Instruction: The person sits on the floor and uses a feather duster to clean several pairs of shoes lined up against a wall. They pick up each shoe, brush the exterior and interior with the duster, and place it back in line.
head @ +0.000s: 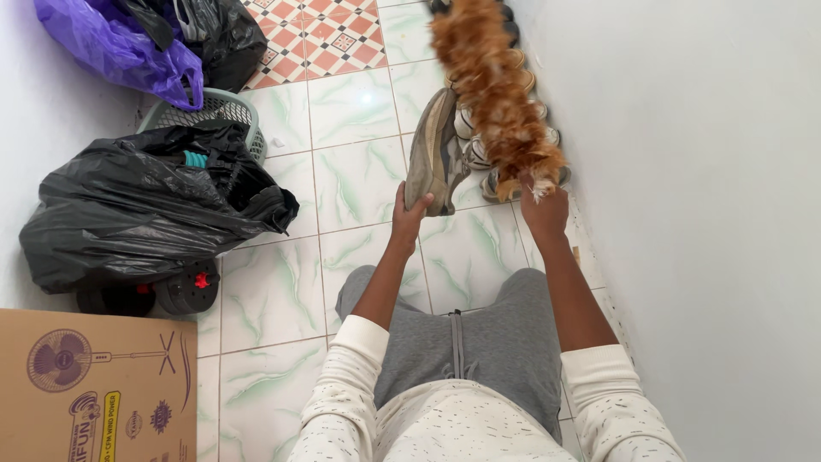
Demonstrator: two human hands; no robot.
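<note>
Wall (701, 214) white, along right side; green-veined floor tiles (274, 291) below; black bin bag (137, 205) bulging at left, cardboard box (94, 393) bottom left; feather duster (496, 94) orange-brown, gripped at base by right hand (545, 210); grey shoe (434, 154) held up by heel in left hand (409, 214), just beside duster, above row of shoes (487, 154) against wall

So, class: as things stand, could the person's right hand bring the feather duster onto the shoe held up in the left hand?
Probably yes: the feather duster in the right hand hangs beside the shoe in the left hand, nothing between.
</note>
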